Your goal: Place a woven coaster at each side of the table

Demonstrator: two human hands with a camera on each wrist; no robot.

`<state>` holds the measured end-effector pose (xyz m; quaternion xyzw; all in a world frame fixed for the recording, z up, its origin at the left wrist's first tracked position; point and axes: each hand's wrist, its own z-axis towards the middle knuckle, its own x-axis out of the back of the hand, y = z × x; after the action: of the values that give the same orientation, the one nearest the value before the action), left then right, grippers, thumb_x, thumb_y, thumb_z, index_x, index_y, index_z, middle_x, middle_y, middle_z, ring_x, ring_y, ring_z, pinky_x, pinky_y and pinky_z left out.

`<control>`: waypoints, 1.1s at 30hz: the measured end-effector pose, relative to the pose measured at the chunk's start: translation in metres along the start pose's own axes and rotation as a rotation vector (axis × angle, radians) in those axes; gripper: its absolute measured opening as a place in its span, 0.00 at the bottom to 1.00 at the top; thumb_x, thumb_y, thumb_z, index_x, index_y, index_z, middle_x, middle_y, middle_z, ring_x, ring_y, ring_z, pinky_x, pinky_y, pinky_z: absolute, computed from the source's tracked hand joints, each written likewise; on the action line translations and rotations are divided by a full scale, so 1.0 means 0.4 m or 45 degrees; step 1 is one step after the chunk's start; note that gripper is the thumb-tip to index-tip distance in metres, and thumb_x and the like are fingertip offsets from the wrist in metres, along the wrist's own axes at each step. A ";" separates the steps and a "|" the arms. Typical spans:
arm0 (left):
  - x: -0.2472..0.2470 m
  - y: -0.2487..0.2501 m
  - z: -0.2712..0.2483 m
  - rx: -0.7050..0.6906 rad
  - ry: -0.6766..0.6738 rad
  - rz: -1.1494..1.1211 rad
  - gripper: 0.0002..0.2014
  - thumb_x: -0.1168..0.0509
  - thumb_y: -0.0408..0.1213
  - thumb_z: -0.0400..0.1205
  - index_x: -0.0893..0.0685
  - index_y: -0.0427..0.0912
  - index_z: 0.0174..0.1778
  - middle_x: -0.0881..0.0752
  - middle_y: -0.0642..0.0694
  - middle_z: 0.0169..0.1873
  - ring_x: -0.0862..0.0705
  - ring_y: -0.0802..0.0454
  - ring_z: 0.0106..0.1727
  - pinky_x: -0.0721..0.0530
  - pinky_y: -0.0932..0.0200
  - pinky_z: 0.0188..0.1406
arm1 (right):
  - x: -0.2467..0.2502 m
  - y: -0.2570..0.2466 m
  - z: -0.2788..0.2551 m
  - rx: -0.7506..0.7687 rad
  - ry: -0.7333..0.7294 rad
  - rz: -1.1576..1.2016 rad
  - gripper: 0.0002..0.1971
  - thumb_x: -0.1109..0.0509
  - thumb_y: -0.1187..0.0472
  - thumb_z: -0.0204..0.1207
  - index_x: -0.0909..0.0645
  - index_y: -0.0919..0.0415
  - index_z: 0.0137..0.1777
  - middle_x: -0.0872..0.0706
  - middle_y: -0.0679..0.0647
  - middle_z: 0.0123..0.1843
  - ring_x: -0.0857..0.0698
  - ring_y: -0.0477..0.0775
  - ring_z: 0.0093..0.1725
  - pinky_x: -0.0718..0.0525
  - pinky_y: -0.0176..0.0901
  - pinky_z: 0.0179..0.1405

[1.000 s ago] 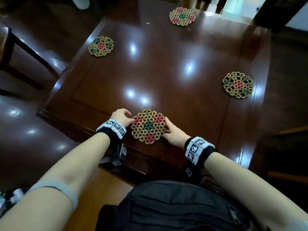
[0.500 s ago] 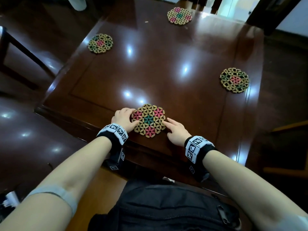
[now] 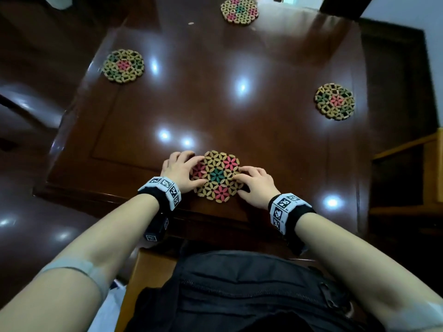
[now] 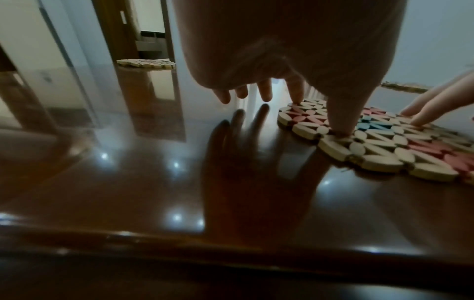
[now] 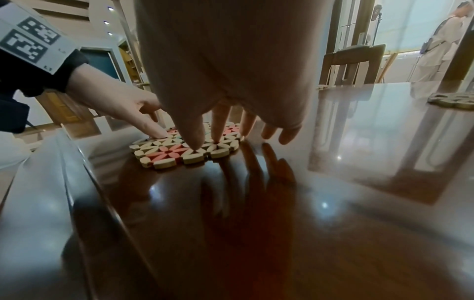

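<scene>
While three woven coasters lie well beyond the hands, the fourth coaster (image 3: 217,176) lies flat between them, left hand (image 3: 178,170) and right hand (image 3: 257,185) fingertips spread, pressing it; placement looks nearly complete.

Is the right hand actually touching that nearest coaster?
Touching. In the right wrist view, the right hand has its thumb tip and a fingertip pressed on the near coaster.

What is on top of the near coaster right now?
Fingertips of the left hand and right hand rest on the near coaster. Its rim beneath them is covered.
</scene>
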<state>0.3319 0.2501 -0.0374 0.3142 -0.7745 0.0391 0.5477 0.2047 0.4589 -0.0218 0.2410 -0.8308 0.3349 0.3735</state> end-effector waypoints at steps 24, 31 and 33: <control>0.001 -0.077 -0.038 -0.114 -0.053 -0.035 0.38 0.28 0.69 0.60 0.29 0.62 0.64 0.37 0.52 0.73 0.46 0.46 0.77 0.45 0.44 0.76 | -0.072 -0.090 -0.010 -0.110 0.112 0.123 0.20 0.24 0.48 0.68 0.22 0.46 0.60 0.32 0.47 0.72 0.35 0.54 0.73 0.39 0.53 0.72; 0.001 -0.073 -0.044 -0.154 -0.024 -0.042 0.41 0.29 0.68 0.63 0.33 0.62 0.71 0.37 0.53 0.75 0.44 0.48 0.78 0.44 0.44 0.77 | -0.055 -0.102 -0.005 -0.089 0.067 0.030 0.23 0.23 0.44 0.67 0.23 0.47 0.60 0.33 0.49 0.72 0.34 0.56 0.71 0.36 0.53 0.71; 0.008 -0.073 -0.042 -0.198 -0.019 -0.069 0.41 0.31 0.67 0.66 0.37 0.62 0.75 0.37 0.53 0.78 0.43 0.49 0.80 0.43 0.43 0.78 | -0.045 -0.106 -0.007 -0.063 0.086 0.017 0.25 0.23 0.43 0.66 0.25 0.46 0.61 0.33 0.49 0.72 0.34 0.56 0.70 0.35 0.52 0.70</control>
<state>0.3605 0.2321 -0.0364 0.2917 -0.7705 -0.0382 0.5655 0.2446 0.4355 -0.0185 0.2149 -0.8272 0.3248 0.4050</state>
